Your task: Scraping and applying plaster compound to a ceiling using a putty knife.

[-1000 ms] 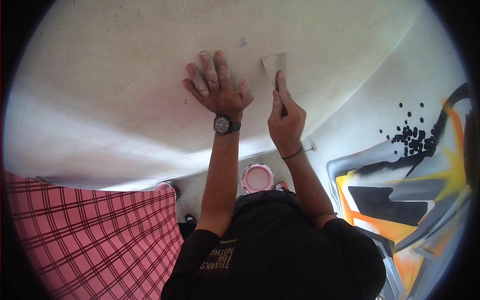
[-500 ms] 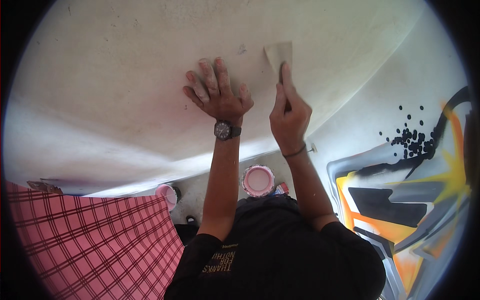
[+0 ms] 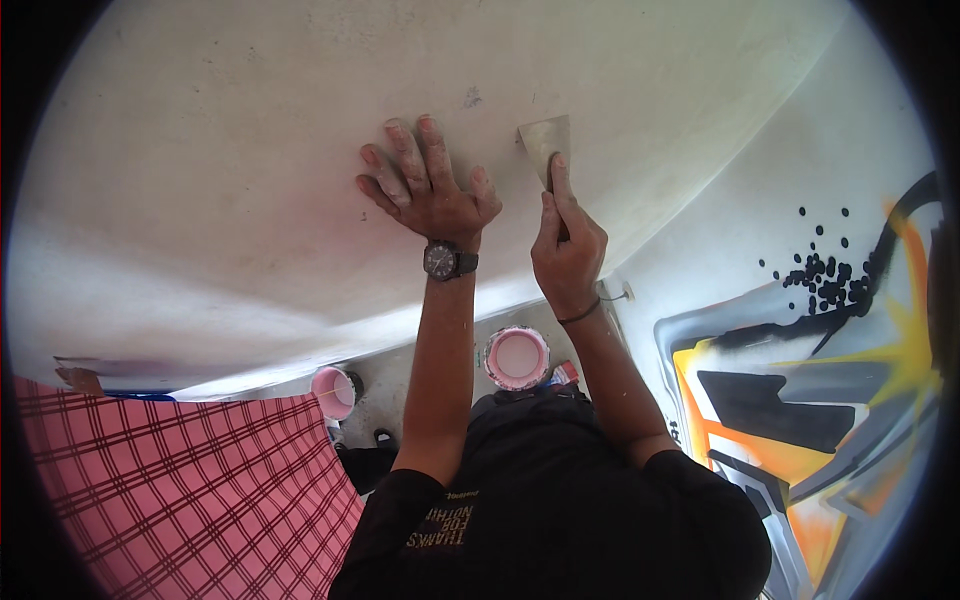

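My left hand point(image 3: 437, 200) lies with fingers spread against the pale wall point(image 3: 250, 160); its fingertips are dusted white and a dark watch point(image 3: 441, 261) sits on the wrist. To its right, my right hand point(image 3: 572, 250) grips a putty knife point(image 3: 546, 142) by its handle, index finger stretched along it. The wide flat blade points up and rests at or close to the wall surface; exact contact is hard to tell. Small dark marks and a scuffed grey spot point(image 3: 472, 97) show on the wall near the blade.
Below on the floor stand a pink-filled bucket point(image 3: 517, 358) and a second pink bucket point(image 3: 335, 392). A red box point(image 3: 566, 372) lies beside the first. Pink checked cloth point(image 3: 190, 490) covers the lower left. At right rises a wall with a graffiti painting point(image 3: 800, 400).
The putty knife and my right hand have moved down and slightly left along the wall. My left hand stays flat against it, shifted slightly left in the picture.
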Demonstrator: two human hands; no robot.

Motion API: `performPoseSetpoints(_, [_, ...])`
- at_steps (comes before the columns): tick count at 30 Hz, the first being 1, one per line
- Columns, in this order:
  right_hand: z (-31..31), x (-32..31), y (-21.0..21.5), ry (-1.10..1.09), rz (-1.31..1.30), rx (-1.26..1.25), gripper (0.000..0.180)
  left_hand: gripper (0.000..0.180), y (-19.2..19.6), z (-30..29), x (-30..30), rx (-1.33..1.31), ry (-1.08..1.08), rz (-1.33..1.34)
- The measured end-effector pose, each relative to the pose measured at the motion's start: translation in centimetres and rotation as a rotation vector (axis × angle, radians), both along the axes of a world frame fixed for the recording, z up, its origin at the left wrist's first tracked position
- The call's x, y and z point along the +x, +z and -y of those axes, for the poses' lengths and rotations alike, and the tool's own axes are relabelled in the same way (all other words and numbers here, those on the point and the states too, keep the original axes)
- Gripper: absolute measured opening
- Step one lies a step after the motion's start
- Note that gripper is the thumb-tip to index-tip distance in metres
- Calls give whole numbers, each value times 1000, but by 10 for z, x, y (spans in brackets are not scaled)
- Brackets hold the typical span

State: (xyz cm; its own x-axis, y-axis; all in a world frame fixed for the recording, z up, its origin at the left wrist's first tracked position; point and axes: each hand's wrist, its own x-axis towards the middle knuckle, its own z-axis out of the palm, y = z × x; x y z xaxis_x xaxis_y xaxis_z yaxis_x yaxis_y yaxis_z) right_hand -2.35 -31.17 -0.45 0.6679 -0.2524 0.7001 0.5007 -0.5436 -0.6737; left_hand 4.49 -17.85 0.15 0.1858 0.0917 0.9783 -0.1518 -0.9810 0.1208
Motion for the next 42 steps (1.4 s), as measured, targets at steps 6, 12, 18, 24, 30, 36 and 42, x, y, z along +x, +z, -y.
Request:
performPoseSetpoints(6, [4, 15, 21, -53, 22, -11, 53, 64, -2, 3, 5, 4, 2, 21])
performPoseSetpoints(12, [10, 11, 21, -19, 54, -29, 42, 65, -3, 5, 7, 12, -3, 12])
performPoseSetpoints(18, [9, 8, 45, -34, 34, -39, 41, 64, 0, 2, 5, 7, 1, -22])
performPoseSetpoints(24, [-5, 13, 50, -24, 79, -16, 41, 64, 2, -8, 2, 3, -8, 2])
performPoseSetpoints(30, [-24, -8, 32, -8, -40, -83, 44, 63, 7, -21, -3, 25, -4, 22])
performPoseSetpoints(36, [-37, 2, 34, -35, 116, -63, 53, 63, 10, -26, -5, -4, 4, 19])
performPoseSetpoints(42, [-44, -13, 15, -4, -21, -114, 50, 62, 9, -29, -8, -2, 5, 23])
